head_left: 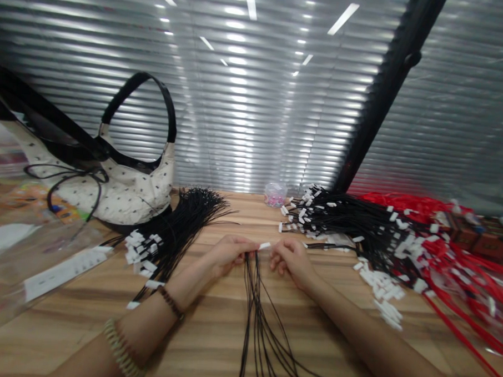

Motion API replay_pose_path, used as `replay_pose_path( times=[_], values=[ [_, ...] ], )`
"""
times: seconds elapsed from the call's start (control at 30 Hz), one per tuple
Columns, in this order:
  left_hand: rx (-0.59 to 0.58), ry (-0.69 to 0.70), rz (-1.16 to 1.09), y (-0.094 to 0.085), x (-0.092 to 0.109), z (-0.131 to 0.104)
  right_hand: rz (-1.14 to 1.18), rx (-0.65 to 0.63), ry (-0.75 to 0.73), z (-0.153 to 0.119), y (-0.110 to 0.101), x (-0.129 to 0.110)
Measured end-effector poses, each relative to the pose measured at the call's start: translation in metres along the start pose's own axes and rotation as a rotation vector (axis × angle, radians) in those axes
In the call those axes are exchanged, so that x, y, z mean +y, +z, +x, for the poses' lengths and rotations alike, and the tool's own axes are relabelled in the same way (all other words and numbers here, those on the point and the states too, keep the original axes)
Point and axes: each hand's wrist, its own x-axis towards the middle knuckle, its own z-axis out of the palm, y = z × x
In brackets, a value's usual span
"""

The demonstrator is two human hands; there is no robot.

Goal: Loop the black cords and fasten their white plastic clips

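My left hand (227, 255) pinches the upper end of several thin black cords (254, 316), which hang down over the table towards me. A small white plastic piece (264, 246) shows at the left fingertips, between my two hands. Close by on the right, my right hand (292, 260) has its fingers curled together beside that piece. Blur hides what its fingertips hold. Just past the right hand, a few black cords (328, 246) lie along the table.
A black cord bundle with white ends (183, 224) lies left, beside a patterned handbag (130, 191) and plastic packets (64, 269). On the right are another black bundle (346, 212), loose white pieces (382, 288) and red cords (460, 281). A small clear tub (275, 195) stands near the blinds.
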Motion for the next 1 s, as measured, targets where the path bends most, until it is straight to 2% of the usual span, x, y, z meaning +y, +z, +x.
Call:
replay_pose_path(
  times=[0.13, 0.23, 0.5, 0.8, 0.9, 1.0],
  values=[
    [-0.074, 0.011, -0.057, -0.003, -0.001, 0.001, -0.095, -0.101, 0.031, -0.003, 0.008, 0.0],
    [-0.111, 0.003, -0.094, -0.004, -0.001, 0.003, -0.11, -0.13, 0.011, -0.005, 0.016, -0.001],
    [-0.149, -0.012, -0.113, -0.006, -0.002, 0.004, -0.125, -0.122, -0.087, -0.005, 0.019, 0.001],
    [-0.128, -0.011, -0.083, -0.001, 0.001, 0.001, -0.179, -0.057, -0.144, -0.003, 0.024, 0.013],
    [-0.112, -0.036, -0.132, -0.002, 0.002, 0.001, -0.202, -0.069, -0.154, -0.002, 0.019, 0.013],
    [-0.113, -0.067, -0.164, -0.004, 0.004, 0.001, -0.218, -0.145, -0.162, -0.003, 0.002, -0.001]
  ],
)
